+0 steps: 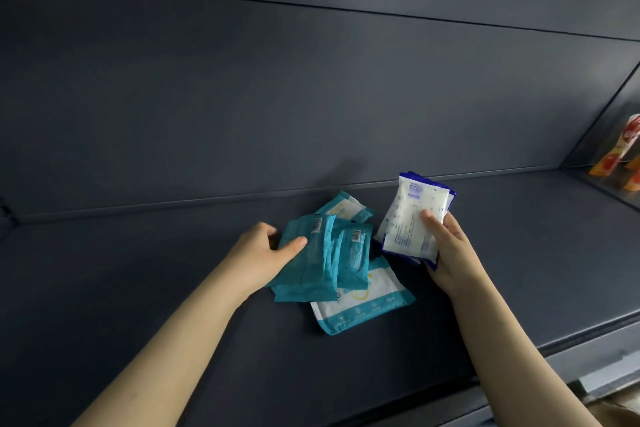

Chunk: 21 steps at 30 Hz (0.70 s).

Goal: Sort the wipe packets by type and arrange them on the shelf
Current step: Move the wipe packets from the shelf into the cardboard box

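Observation:
My left hand (264,253) grips a bunch of teal wipe packets (311,256), thumb on top, held just above the dark shelf (138,288). My right hand (450,253) holds a small stack of white packets with dark blue edges (408,218), tilted upright, thumb pressed on the front one. Under the teal bunch a white-and-teal packet (367,308) lies flat on the shelf. Another white-and-teal packet (346,206) lies behind the bunch, partly hidden.
The shelf's dark back panel (311,97) rises close behind the packets. Orange and red cartons (620,156) stand at the far right end of the shelf. The shelf's front edge (571,340) runs along the lower right.

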Available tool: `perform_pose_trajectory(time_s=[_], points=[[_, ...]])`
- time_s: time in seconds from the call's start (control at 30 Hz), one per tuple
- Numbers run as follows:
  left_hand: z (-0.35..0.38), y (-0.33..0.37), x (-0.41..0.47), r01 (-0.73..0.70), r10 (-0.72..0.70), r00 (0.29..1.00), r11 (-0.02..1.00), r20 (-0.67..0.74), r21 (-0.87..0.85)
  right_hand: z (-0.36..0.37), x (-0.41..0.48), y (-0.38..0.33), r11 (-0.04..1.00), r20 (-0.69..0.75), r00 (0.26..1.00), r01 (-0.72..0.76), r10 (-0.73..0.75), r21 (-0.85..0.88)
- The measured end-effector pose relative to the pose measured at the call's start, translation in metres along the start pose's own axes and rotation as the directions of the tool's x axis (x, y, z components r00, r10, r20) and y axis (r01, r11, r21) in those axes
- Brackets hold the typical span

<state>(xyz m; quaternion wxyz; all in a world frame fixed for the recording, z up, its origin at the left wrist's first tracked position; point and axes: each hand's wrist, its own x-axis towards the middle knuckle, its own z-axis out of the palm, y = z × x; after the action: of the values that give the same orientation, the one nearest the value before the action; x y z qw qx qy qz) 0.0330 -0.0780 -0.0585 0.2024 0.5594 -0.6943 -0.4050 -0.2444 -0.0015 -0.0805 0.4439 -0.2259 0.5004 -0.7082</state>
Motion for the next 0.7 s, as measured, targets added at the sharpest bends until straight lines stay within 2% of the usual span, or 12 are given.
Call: perform_pose_trajectory(time_s=[0.07,0.13,0.2,0.27,0.37,0.43,0.57,0.7], points=[[-0.003,-0.001,-0.001,-0.013,0.010,1.000,0.982,0.018,0.188,0.000,0.000,0.000,0.999,-0.004,1.000,0.023,-0.023,0.022],[-0.002,-0.002,-0.001,-0.030,0.027,0.999,0.966,0.017,0.256,-0.002,0.001,0.001,0.998,-0.008,0.999,0.031,-0.031,0.046],[0.000,-0.001,0.000,-0.020,0.014,0.999,0.986,0.039,0.165,-0.003,0.001,0.000,0.999,-0.018,1.000,0.009,-0.008,0.053],[0.003,0.001,-0.001,0.026,-0.023,0.996,0.999,0.081,-0.034,-0.003,0.001,0.000,0.999,-0.029,0.999,-0.018,0.019,0.042],[0.010,0.006,-0.006,0.065,-0.034,0.993,0.951,0.109,-0.302,-0.002,0.000,0.003,0.999,-0.052,0.998,-0.029,0.030,0.034],[0.015,0.008,-0.006,0.067,-0.031,0.995,0.911,0.094,-0.407,-0.003,0.000,0.005,0.998,-0.067,0.997,-0.032,0.036,0.062],[0.020,0.012,-0.006,-0.049,0.024,0.998,0.897,-0.064,-0.440,-0.011,-0.004,0.004,0.993,-0.043,0.998,-0.045,0.050,0.105],[0.026,0.038,-0.016,-0.231,0.187,0.972,0.871,-0.144,-0.433,-0.026,-0.022,-0.004,0.992,-0.012,0.999,-0.032,0.034,0.123]])
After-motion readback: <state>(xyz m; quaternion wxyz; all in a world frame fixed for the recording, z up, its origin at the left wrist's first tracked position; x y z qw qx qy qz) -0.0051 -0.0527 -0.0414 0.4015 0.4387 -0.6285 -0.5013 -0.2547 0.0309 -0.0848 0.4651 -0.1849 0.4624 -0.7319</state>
